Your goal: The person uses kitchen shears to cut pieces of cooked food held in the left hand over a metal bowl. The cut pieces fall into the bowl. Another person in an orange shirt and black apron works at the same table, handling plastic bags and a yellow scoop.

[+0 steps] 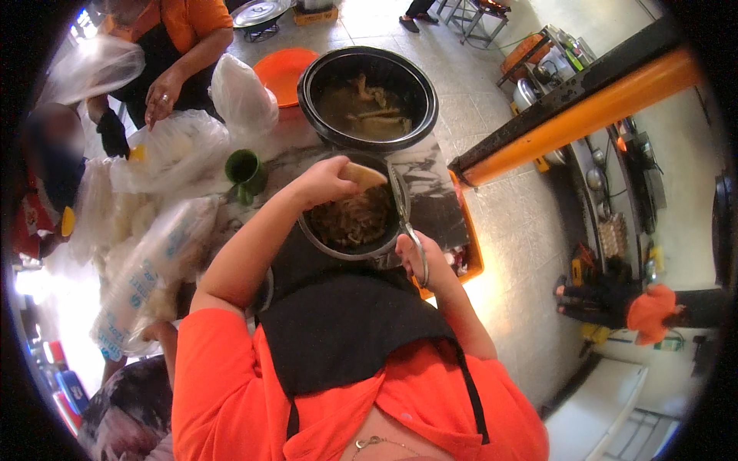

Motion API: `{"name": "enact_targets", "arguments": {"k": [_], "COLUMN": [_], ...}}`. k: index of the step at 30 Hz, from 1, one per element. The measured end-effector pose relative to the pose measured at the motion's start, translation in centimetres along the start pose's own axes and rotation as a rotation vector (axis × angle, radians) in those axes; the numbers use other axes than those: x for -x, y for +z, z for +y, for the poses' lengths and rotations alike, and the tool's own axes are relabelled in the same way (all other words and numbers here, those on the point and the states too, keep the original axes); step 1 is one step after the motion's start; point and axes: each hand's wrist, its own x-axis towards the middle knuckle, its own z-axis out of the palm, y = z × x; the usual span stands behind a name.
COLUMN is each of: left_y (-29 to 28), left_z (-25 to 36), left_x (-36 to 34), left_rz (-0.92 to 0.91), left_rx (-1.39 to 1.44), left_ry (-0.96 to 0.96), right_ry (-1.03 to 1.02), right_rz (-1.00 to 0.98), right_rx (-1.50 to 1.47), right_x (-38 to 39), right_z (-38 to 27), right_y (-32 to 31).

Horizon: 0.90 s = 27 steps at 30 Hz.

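Note:
My left hand [327, 183] is closed on a pale, thick piece of food [363, 176], perhaps meat or skin, above a round bowl [311, 236]. In the bowl lies a heap of brownish cut strips [354, 217]. My right hand [427, 260] grips the handles of metal scissors [400, 196]. Their blades point away from me, beside the right end of the pale piece; I cannot tell whether they touch it. Just beyond the bowl stands a large black pot [307, 115] with cloudy liquid and several pale pieces [377, 123] in it.
Left of the bowl stands a green mug [244, 170]; an orange basin [284, 73] sits behind it. Plastic bags [157, 261] crowd the left side. Across the table, a co-worker's hand [163, 96] touches a bag. An orange crate [475, 230] borders the table's right edge.

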Motion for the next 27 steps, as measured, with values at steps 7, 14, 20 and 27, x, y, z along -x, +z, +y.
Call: {"name": "enact_targets", "arguments": {"k": [7, 14, 20, 27], "left_y": [-0.9, 0.1, 1.8, 2.0], "left_z": [0.5, 1.9, 3.5, 3.6], "left_x": [2.0, 3.4, 5.2, 5.5], "left_rz": [-0.107, -0.003, -0.008, 0.014], "left_rx": [0.966, 1.069, 1.060, 0.989], "left_ry": [-0.013, 0.029, 0.016, 0.022], "right_ry": [-0.059, -0.314, -0.233, -0.236], "right_rz": [-0.011, 0.013, -0.065, -0.016], "right_rx": [0.140, 0.307, 0.199, 0.257], "right_x": [-0.6, 0.0, -0.1, -0.1], "right_z": [0.5, 0.6, -0.4, 0.5], "right_y": [0.3, 0.6, 1.5, 1.8]}}
